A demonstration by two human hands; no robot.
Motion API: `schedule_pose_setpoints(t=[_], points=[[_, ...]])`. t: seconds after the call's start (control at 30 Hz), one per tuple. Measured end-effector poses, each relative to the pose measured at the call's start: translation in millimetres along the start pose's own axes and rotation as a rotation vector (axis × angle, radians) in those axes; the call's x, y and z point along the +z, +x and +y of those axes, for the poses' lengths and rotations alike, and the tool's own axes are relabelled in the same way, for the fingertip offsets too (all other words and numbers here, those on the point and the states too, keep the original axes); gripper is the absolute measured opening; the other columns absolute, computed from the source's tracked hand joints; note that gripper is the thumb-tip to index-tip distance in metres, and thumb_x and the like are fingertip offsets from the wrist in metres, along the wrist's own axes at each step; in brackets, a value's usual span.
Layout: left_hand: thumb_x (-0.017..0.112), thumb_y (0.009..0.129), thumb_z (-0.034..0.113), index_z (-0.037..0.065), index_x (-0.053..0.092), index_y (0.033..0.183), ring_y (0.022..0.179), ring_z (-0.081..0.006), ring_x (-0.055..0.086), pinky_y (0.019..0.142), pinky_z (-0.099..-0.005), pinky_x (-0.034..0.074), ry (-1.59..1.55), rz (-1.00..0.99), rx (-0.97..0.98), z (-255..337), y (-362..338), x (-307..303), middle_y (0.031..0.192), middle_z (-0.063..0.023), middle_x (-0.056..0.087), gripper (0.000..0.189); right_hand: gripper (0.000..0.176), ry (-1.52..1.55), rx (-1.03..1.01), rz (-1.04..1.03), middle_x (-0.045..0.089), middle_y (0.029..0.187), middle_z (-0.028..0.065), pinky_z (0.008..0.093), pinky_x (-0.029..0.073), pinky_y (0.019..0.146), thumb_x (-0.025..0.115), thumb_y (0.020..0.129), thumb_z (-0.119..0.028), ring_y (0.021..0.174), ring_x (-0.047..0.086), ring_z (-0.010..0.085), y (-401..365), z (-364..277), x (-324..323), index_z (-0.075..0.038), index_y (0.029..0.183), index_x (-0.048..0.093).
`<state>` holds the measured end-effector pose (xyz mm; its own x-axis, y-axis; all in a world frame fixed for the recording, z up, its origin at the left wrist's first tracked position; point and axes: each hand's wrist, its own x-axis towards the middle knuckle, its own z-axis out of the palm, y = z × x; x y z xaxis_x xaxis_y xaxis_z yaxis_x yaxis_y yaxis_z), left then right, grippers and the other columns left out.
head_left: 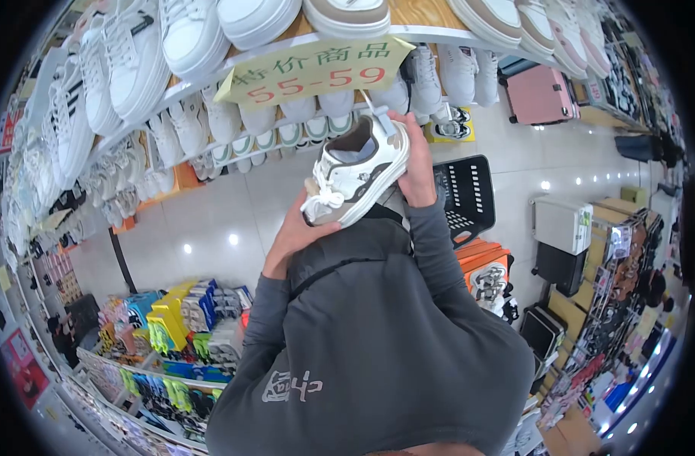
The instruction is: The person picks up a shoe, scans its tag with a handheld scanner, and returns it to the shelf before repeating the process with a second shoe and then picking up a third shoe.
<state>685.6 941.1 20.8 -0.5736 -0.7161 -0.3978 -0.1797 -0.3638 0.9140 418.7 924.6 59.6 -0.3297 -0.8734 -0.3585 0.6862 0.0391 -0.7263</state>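
Between my two hands is a white sneaker (363, 171) with grey-brown trim, white laces and a tag hanging at its heel. My left hand (296, 234) grips the toe end, its thumb along the sole. At the heel end, my right hand (418, 163) is closed around the shoe's back and side. The sneaker is tilted, with its opening facing up and its toe toward the lower left. Some of the fingers of both hands are hidden behind it. A yellow price sign (317, 72) reading 55-59 hangs from the shelf just beyond the shoe.
Ahead and to the left, shelves (431, 34) hold rows of mostly white shoes. A black basket (469, 194) stands on the floor by my right arm, near an orange shoebox (480, 258). Suitcases, one pink (537, 95) and one silver (563, 223), are at the right.
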Motion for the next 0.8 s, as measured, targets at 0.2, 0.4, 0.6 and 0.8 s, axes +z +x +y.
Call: schedule_pose_setpoints(t=[0.2,0.4,0.6,0.8], points=[[0.095,0.072,0.025,-0.004,0.044,0.150,0.129,-0.0229,0.057,0.111,-0.0370,0.044,-0.016,0.048,-0.051,-22,-15,-50,0.139,-0.0141,0.060,0.097,0.055,-0.280,-0.018,-0.203,0.056,0.140,0.0100,0.0314,0.043,0.108,0.060,0.105,-0.022,0.127,0.053,0.0165,-24,12,-16,-0.002,0.152,0.041],[0.094,0.073,0.038,-0.004,0.040,0.153,0.136,-0.0253,0.051,0.116,-0.0387,0.038,-0.194,0.208,-0.041,-32,-31,-70,0.145,-0.0161,0.055,0.105,0.079,-0.455,-0.018,-0.271,0.055,0.141,0.0118,0.0343,0.039,0.112,0.076,0.092,-0.020,0.130,0.052,0.0197,-37,17,-20,0.001,0.155,0.033],[0.096,0.067,0.044,-0.007,0.027,0.157,0.138,-0.0249,0.050,0.116,-0.0369,0.038,-0.324,0.163,0.050,-45,-35,-68,0.149,-0.0156,0.052,0.125,0.069,-0.385,-0.105,-0.159,0.057,0.139,0.0125,0.0337,0.040,0.110,0.074,0.094,-0.020,0.127,0.054,0.0184,-36,27,-12,0.004,0.149,0.040],[0.094,0.070,0.052,-0.005,0.029,0.156,0.137,-0.0220,0.050,0.114,-0.0358,0.039,-0.290,0.143,0.107,-22,-38,-55,0.147,-0.0142,0.052,0.122,0.057,-0.275,-0.139,-0.097,0.059,0.136,0.0111,0.0317,0.042,0.107,0.064,0.101,-0.024,0.123,0.056,0.0172,-29,41,-22,0.004,0.147,0.044]])
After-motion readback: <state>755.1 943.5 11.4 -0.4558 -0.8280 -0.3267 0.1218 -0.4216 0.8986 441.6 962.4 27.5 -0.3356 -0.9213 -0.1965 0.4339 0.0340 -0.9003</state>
